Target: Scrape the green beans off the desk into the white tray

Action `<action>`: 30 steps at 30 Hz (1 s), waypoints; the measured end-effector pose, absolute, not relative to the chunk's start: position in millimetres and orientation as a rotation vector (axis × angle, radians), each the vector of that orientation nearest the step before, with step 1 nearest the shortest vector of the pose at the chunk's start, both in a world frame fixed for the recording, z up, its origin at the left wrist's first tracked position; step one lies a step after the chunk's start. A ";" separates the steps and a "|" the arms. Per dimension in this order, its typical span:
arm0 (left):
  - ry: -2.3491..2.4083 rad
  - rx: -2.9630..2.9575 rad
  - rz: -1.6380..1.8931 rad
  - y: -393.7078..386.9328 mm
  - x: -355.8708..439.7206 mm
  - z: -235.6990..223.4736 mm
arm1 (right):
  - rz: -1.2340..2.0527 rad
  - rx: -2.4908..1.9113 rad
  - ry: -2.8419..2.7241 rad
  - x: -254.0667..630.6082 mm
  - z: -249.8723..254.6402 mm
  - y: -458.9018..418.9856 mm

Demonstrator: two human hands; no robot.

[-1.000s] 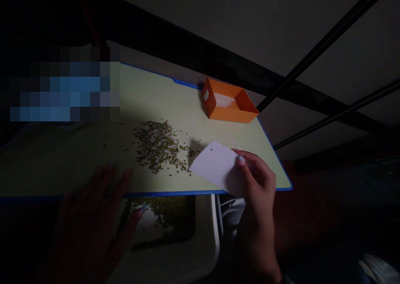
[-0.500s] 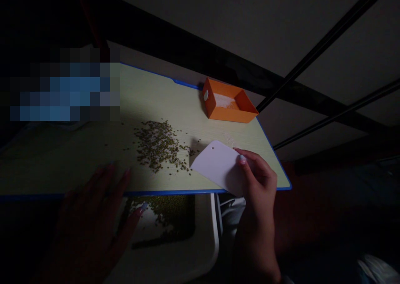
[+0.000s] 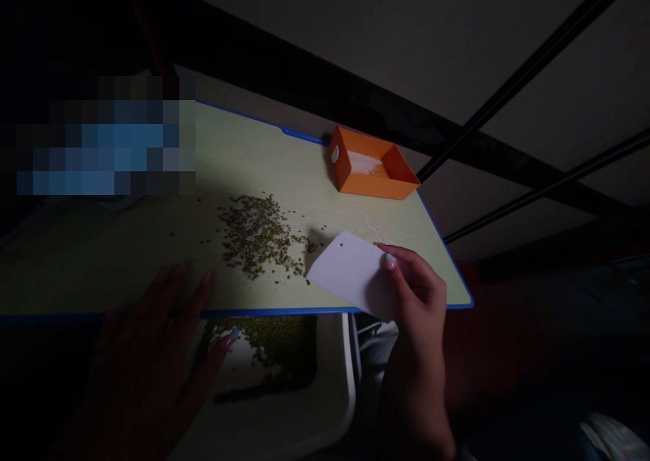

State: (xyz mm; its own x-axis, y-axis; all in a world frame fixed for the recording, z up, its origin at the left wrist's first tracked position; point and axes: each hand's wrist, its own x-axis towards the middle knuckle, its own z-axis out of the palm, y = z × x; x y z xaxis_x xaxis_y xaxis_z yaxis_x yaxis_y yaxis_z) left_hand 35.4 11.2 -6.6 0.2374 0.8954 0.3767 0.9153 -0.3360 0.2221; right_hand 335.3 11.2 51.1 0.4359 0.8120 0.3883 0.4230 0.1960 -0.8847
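Observation:
My right hand is closed on a white plastic scraper with a small hole near one corner. The scraper is tilted over the front of the table, its left edge close to a scattered patch of green beans mixed with pale grains. Dim in shadow, my left hand is spread open at the table's blue front edge, its fingertips over the tabletop and its thumb above a white tub. More green beans lie inside that tub, below the table edge.
An orange open box with pale grains in it stands at the table's back right. A few pale grains lie in front of it. The light tabletop has a blue rim. A pixelated blue area covers the back left. A wall runs behind.
My right hand and the scraper have shifted slightly left and a little nearer to me. The left hand, the beans and the box look unchanged.

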 end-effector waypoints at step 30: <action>-1.861 -2.466 -0.789 11.8 37.3 -6.4 | 0.515 -1.389 -1.196 330.8 45.8 10.3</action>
State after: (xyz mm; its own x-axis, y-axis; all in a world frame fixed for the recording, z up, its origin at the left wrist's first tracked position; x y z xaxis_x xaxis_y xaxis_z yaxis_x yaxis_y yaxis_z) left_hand 37.3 11.8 -6.4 0.1966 0.9140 0.3549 0.8907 -0.3178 0.3251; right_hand 330.8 10.3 45.8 0.3790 0.8638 0.3320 0.3526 0.1970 -0.9148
